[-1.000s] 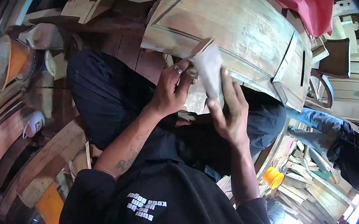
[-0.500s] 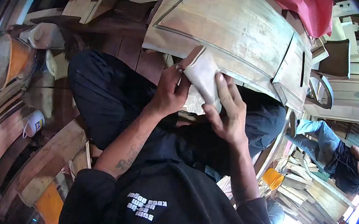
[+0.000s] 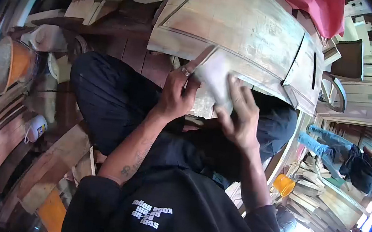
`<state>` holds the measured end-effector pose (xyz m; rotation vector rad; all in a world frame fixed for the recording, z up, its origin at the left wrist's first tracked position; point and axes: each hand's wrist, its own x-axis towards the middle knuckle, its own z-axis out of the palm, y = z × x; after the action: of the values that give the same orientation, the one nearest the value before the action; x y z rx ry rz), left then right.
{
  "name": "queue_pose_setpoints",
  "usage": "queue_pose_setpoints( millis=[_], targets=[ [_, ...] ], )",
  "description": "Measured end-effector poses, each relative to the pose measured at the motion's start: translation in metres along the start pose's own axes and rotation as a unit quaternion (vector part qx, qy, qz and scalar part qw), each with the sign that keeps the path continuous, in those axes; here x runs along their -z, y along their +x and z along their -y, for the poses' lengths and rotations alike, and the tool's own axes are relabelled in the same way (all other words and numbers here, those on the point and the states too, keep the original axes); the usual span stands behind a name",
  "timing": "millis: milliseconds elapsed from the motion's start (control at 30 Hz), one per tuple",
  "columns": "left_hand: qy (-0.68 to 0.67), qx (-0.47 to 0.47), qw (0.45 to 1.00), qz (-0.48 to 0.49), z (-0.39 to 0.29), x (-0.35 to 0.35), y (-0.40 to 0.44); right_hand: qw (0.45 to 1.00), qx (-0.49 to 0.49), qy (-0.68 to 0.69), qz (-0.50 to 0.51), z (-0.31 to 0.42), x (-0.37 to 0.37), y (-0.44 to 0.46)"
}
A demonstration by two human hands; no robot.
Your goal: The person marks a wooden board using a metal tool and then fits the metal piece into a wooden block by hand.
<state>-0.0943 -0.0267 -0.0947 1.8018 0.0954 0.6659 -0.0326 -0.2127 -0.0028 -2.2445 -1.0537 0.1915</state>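
Pale-faced piece is up between both hands, over the lap, overlapping the near edge of the wooden panel in view. Can't tell if it touches the panel or is held clear. It's tilted; narrow brown side faces left, broad pale face toward the right hand. Pale face is blurred, so likely quick motion there; can't tell if it's bare wood or a sheet laid over.

Left hand: thumb and fingers pinched on the lower end of the brown side, ring on one finger. Right hand: fingers bent along the piece's right edge, thumb apart from them near the lower end. Blur hides whether they clamp it or only press.

Step in hand, my read: handwork on the pale face, left steadying, right working. Next move calls for a firm left pinch, light even pressure on the right, and fingers kept off the edges. Weak spot: only one end looks pinned, so the piece could twist.

Around: legs in black trousers folded either side, red cloth at the panel's far end, orange bucket off right, co-worker beyond, well apart.
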Motion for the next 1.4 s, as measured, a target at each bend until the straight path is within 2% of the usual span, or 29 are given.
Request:
queue_pose_setpoints(
  millis=[33,100,167,233,267,300,367,433,500,533,567,633,700,733,767,833,867,900,933,967,1033,1067,1100,1133,1233,1300,1333,1367,1400],
  targets=[
    [-0.051,0.119,0.989,0.071,-0.015,0.008,0.004,0.998,-0.057,0.019,-0.030,-0.002,-0.001,0.002],
    [-0.059,0.088,0.994,0.032,-0.009,0.002,0.000,0.999,0.045,0.018,-0.019,-0.004,0.000,-0.003],
    [0.018,-0.095,0.994,-0.051,-0.004,-0.002,0.000,0.995,0.093,-0.017,-0.011,-0.002,0.001,0.000],
    [0.005,0.025,1.000,-0.006,-0.005,-0.001,-0.006,1.000,-0.014,0.011,-0.020,-0.001,0.004,0.002],
    [-0.031,0.068,0.997,0.020,-0.005,0.000,-0.007,0.995,-0.089,0.034,0.022,0.004,0.008,0.004],
    [-0.064,0.110,0.991,0.045,-0.009,0.004,-0.003,0.995,-0.087,0.036,0.022,0.005,0.006,0.003],
    [0.087,-0.110,0.987,-0.079,0.011,-0.006,-0.011,0.998,0.055,0.002,0.012,0.003,0.004,0.001],
    [0.104,-0.109,0.985,-0.088,0.001,-0.004,-0.007,0.999,-0.026,-0.019,0.036,0.004,0.011,0.002],
    [-0.062,0.116,0.990,0.052,-0.018,0.006,0.003,0.994,-0.102,0.015,0.023,0.007,0.012,0.010],
    [0.027,-0.015,0.999,-0.016,-0.007,-0.001,-0.003,1.000,-0.020,0.016,0.004,0.003,0.008,0.007],
    [0.056,-0.087,0.992,-0.071,0.010,-0.007,-0.009,0.998,0.063,0.020,-0.014,0.000,0.003,0.005],
    [0.011,-0.109,0.993,-0.042,0.001,-0.001,-0.002,0.996,0.094,0.000,-0.005,0.005,0.002,0.006],
    [-0.080,0.073,0.994,0.008,-0.014,0.001,0.002,1.000,-0.010,0.014,-0.019,0.001,0.004,0.008],
    [-0.052,0.084,0.994,0.034,-0.016,0.004,0.006,0.997,-0.061,0.037,-0.035,0.001,0.001,0.011],
    [-0.050,0.086,0.995,0.032,-0.013,0.003,0.004,0.997,-0.059,0.039,-0.032,0.002,0.003,0.009],
    [0.023,-0.053,0.997,-0.056,0.004,-0.006,-0.006,0.999,0.015,0.018,0.024,0.006,0.007,0.006],
    [0.078,-0.091,0.986,-0.113,0.021,-0.016,-0.014,0.997,0.078,0.014,-0.022,0.001,0.002,0.008],
    [0.075,-0.092,0.987,-0.111,0.012,-0.010,-0.009,0.997,0.076,0.011,-0.024,0.000,0.003,0.009],
    [-0.001,0.014,1.000,-0.020,-0.008,0.002,0.001,0.999,0.014,0.033,-0.020,-0.001,0.005,0.008],
    [-0.074,0.121,0.987,0.071,-0.018,0.009,0.005,0.997,-0.047,0.057,-0.014,-0.001,0.006,0.007],
    [-0.062,0.122,0.989,0.061,0.002,0.001,-0.006,0.998,-0.047,0.033,0.003,-0.001,0.010,0.005],
    [0.026,0.012,0.999,-0.019,0.015,-0.008,-0.017,1.000,0.015,0.020,0.017,-0.001,0.009,0.003],
    [0.111,-0.101,0.984,-0.097,0.010,-0.008,-0.013,0.997,0.074,0.005,0.030,-0.001,0.009,0.000],
    [0.018,-0.081,0.996,-0.039,0.004,-0.001,-0.007,0.997,0.065,0.019,0.027,-0.005,0.010,0.001],
    [-0.043,-0.030,0.999,0.000,-0.001,0.002,-0.007,0.998,0.023,0.019,0.056,0.004,0.010,0.003],
    [-0.037,-0.035,0.998,-0.021,0.000,-0.002,-0.001,0.998,0.062,0.012,0.016,-0.004,0.002,0.003],
    [-0.032,-0.038,0.998,-0.042,-0.003,-0.001,0.002,0.999,0.037,0.021,-0.007,-0.007,0.001,0.002],
    [-0.014,0.037,0.999,0.007,-0.009,0.004,-0.003,0.999,0.010,0.029,-0.030,-0.009,-0.001,0.000],
    [-0.010,0.060,0.998,0.024,-0.014,0.006,0.002,0.994,-0.041,0.085,-0.061,-0.011,-0.003,0.001]
  ],
)
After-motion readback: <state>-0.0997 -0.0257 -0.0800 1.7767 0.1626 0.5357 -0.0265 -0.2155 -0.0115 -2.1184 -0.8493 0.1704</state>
